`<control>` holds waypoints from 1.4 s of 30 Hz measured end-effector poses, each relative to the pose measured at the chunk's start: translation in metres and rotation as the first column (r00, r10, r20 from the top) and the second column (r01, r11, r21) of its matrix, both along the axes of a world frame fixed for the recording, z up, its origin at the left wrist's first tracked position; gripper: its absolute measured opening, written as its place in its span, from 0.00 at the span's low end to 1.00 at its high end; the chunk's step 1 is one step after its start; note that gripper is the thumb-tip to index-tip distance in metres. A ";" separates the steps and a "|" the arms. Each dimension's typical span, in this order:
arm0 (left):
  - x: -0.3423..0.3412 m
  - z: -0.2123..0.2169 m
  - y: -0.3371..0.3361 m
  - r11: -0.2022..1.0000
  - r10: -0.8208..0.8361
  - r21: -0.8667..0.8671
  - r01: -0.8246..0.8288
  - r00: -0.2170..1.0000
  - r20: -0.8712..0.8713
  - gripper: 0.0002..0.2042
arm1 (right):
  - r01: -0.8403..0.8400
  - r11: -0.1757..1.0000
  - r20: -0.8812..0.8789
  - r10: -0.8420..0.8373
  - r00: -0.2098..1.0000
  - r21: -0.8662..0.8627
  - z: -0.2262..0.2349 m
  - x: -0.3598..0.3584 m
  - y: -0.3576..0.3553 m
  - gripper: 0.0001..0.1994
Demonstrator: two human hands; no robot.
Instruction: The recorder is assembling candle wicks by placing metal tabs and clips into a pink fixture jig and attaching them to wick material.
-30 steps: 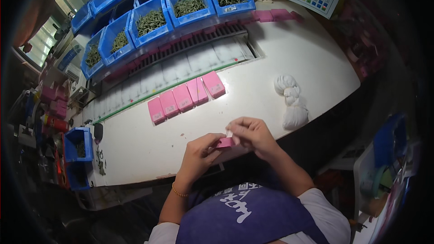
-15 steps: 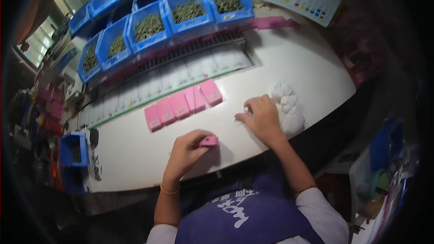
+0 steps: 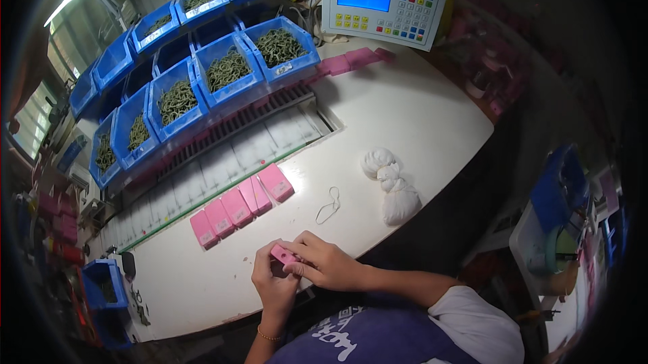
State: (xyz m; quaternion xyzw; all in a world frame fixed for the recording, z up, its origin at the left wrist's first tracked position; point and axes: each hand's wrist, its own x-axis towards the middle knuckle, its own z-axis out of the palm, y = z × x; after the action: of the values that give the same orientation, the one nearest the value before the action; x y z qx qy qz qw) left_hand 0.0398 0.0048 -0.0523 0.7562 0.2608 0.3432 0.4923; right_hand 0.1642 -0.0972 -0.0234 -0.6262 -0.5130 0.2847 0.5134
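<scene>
Near the table's front edge, my left hand [image 3: 271,282] is closed round a small pink block [image 3: 281,254] with a dark hole in its end. My right hand [image 3: 322,261] meets it there, its thumb and fingers closed on the block's right side. Parts of the block are hidden by my fingers. Just beyond my hands, several flat pink blocks with small white labels [image 3: 236,207] stand in a slanting row. A thin white string loop [image 3: 329,206] lies on the table to the right of that row. Farther right sits a white cloth bundle [image 3: 399,203], tied at its middle.
Blue bins [image 3: 177,102] full of greenish coiled pieces rise in tiers at the back left, above a slotted rack. A control panel [image 3: 385,1] with a blue screen stands at the back. Another blue bin [image 3: 103,284] hangs by the white table's [image 3: 432,114] left end.
My right hand has left the spot beside the cloth bundle and come over to the block in my left hand. The string loop now lies on the table. The whole view has shifted.
</scene>
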 end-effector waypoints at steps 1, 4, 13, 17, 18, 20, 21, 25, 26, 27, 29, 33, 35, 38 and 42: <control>-0.001 0.000 0.002 0.999 -0.024 -0.031 0.024 1.000 -0.006 0.22 | 0.048 0.994 0.058 -0.054 0.997 0.095 -0.006 -0.005 0.003 0.20; 0.001 0.000 0.007 0.999 -0.031 -0.025 0.031 1.000 -0.003 0.23 | 0.069 0.971 0.133 -0.102 0.986 0.230 -0.022 -0.004 0.010 0.19; 0.002 0.013 0.009 0.989 -0.101 0.100 0.107 0.993 -0.064 0.25 | 0.034 0.991 -0.008 -0.036 0.999 -0.130 0.019 0.016 0.017 0.18; 0.000 0.015 0.007 0.982 -0.122 0.130 0.135 0.987 -0.104 0.25 | -0.082 0.972 -0.134 0.053 0.989 -0.218 0.001 0.029 0.034 0.22; 0.000 0.014 0.007 0.984 -0.112 0.126 0.124 0.989 -0.096 0.26 | -0.088 0.987 -0.219 0.057 0.974 -0.134 -0.005 0.030 0.035 0.23; 0.000 0.015 0.009 0.987 -0.126 0.087 0.134 0.988 -0.091 0.26 | -0.089 0.978 -0.237 0.043 0.971 -0.189 0.001 0.030 0.029 0.23; -0.001 0.015 0.009 0.989 -0.133 0.049 0.138 0.987 -0.087 0.26 | -0.097 0.965 -0.254 0.033 0.967 -0.243 0.009 0.028 0.025 0.24; -0.008 0.009 0.016 0.984 -0.168 -0.076 0.163 0.983 -0.072 0.25 | -0.141 0.916 -0.026 0.142 0.990 -0.375 0.020 0.024 0.011 0.24; -0.008 0.012 0.017 0.971 -0.210 -0.128 0.202 0.976 -0.053 0.25 | -0.094 0.977 -0.011 0.093 0.996 -0.194 -0.001 0.028 0.009 0.25; -0.009 0.013 0.021 0.957 -0.241 -0.177 0.232 0.970 -0.036 0.25 | -0.052 0.999 -0.004 0.052 0.999 -0.001 -0.011 0.030 0.009 0.26; -0.016 0.006 0.029 0.903 -0.241 -0.334 0.270 0.962 0.126 0.26 | -0.088 0.989 -0.267 0.053 0.962 -0.118 -0.007 0.030 -0.004 0.26; -0.016 -0.001 0.030 0.720 -0.158 -0.545 0.429 0.866 0.474 0.26 | -0.123 0.992 -0.570 0.079 0.818 -0.040 -0.016 -0.009 -0.015 0.30; -0.001 0.019 0.013 0.614 0.068 -0.707 0.351 0.869 0.490 0.35 | -0.074 0.992 -0.451 0.111 0.886 0.099 -0.016 -0.028 -0.015 0.34; 0.002 0.023 0.022 0.306 0.217 -0.788 0.535 0.767 0.604 0.33 | -0.079 0.991 -0.275 0.108 0.955 0.112 -0.026 -0.039 -0.018 0.35; 0.004 0.035 0.021 0.327 0.210 -0.933 0.148 0.952 0.224 0.35 | -0.128 0.992 0.031 0.129 0.991 -0.013 -0.009 -0.035 -0.024 0.39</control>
State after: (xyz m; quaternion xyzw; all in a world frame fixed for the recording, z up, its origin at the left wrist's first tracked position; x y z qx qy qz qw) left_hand 0.0438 0.0261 -0.0169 0.2614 0.3465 0.2496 0.8656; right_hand 0.1291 -0.1209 -0.0322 -0.5992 -0.5587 0.3102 0.4823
